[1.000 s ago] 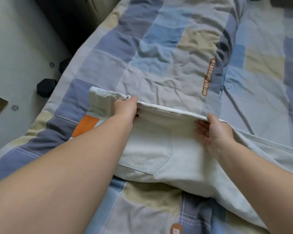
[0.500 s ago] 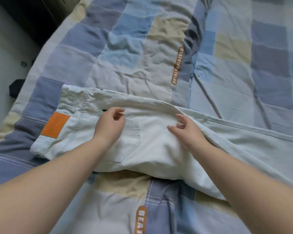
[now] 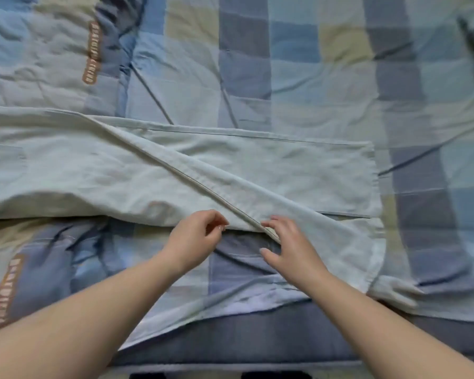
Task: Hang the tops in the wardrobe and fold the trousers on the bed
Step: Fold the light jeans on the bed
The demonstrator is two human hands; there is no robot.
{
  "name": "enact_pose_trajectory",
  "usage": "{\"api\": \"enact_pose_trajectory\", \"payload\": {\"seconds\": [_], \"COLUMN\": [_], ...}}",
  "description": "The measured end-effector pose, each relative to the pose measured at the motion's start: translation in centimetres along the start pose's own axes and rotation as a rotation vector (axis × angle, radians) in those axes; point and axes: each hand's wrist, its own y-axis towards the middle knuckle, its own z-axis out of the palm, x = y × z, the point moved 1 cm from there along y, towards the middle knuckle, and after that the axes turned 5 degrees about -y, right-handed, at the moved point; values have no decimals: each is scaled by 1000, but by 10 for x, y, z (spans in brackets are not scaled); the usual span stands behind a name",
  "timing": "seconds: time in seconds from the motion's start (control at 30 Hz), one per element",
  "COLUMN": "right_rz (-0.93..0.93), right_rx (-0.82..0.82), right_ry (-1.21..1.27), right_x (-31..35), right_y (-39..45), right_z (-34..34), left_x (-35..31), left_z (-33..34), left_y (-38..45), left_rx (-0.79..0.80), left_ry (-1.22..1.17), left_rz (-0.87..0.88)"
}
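The trousers (image 3: 175, 170) lie across the bed (image 3: 312, 64), legs running right, one leg crossed over the other. Both hands, left (image 3: 195, 239) and right (image 3: 290, 244), sit side by side at the trousers' near edge.
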Motion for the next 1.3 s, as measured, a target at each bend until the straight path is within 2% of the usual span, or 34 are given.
{"api": "enact_pose_trajectory", "payload": {"seconds": [0.17,0.37,0.5,0.67,0.73,0.8,0.87,0.97,1.1,1.17,1.3], "right_rz": [34,1,-47,-159,-181,-173,-102,99,190,324,561], "right_rx": [65,53,2,-148,-177,-177,-235,-384,-535,-510,-354], "right_ry": [-158,-383,-455,-519,-468,-317,-102,244,356,410,443], "right_x": [-126,-233,-259,-275,-281,-281,-279,-270,-267,-271,-292], "right_y": [-77,-124,-111,-84,-76,-70,-63,-42,7,35,75], "right_z": [-33,-52,-49,-53,-55,-60,-70,-100,-139,-155,-164], "left_x": [-65,-101,-100,-97,-103,-115,-130,-157,-205,-224,-232], "left_z": [139,235,257,267,259,245,228,204,190,191,201], "left_y": [-11,-6,3,33,45,57,75,120,192,223,268], "left_rx": [253,399,319,237,265,231,125,-74,-164,-181,-144], "left_ry": [160,598,802,779,692,583,497,446,438,452,556], "left_rz": [69,409,535,712,688,617,556,481,541,527,438]}}
